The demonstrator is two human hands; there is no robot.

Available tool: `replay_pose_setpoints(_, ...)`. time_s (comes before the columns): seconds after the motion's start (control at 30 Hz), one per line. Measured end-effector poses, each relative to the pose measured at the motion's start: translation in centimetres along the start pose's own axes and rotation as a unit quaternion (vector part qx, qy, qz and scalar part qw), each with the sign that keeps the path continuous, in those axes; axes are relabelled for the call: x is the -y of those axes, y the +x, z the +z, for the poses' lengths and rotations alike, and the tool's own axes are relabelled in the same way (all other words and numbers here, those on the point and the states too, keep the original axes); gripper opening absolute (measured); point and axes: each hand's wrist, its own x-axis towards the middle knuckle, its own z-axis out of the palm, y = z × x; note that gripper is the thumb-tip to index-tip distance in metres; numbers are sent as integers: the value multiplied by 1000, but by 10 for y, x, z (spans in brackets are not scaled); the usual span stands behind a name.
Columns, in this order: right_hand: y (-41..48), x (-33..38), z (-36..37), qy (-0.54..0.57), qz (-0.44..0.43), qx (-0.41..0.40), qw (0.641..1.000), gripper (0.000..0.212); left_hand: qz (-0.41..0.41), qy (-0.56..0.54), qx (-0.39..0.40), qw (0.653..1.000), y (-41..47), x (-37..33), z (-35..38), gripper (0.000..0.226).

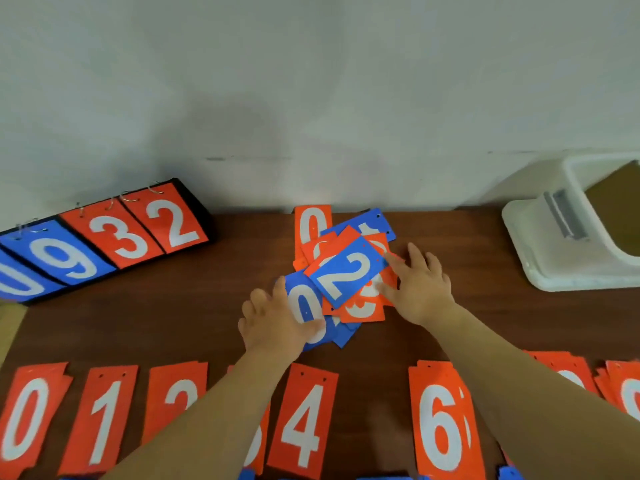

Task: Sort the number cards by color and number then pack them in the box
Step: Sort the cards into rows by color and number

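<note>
A mixed heap of red and blue number cards lies at the middle of the brown table (173,327). A blue 2 card (346,271) is on top, a blue 0 card (306,306) at the heap's left, a red 0 card (311,223) at the back. My left hand (277,323) rests on the blue 0 card with its thumb across it. My right hand (420,284) lies flat at the heap's right edge, fingers spread and touching the cards. Along the near edge lie sorted red stacks: 0 (26,417), 1 (104,417), 2 (176,393), 4 (303,420), 6 (441,420).
A flip scoreboard (104,237) showing 0, 9, 3, 2 leans at the back left by the wall. A white plastic box (554,237) stands at the back right. More red stacks (623,386) sit at the near right, and blue card corners (509,474) peek at the bottom edge.
</note>
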Motion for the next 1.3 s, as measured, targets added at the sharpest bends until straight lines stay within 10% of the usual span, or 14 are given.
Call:
replay_pose_setpoints(0.3,-16,-30,3,53,18,-53,997,65,2,20,-42,999,7,20,-5,58)
replay_pose_setpoints(0.77,17,14,1,102,101,-72,987,84,-115,-166,-32,979,22,-3,-9,79)
replay_pose_setpoints(1.3,-80,16,-24,388,81,-265,879,15,21,-380,-76,922,-51,62,-66,34)
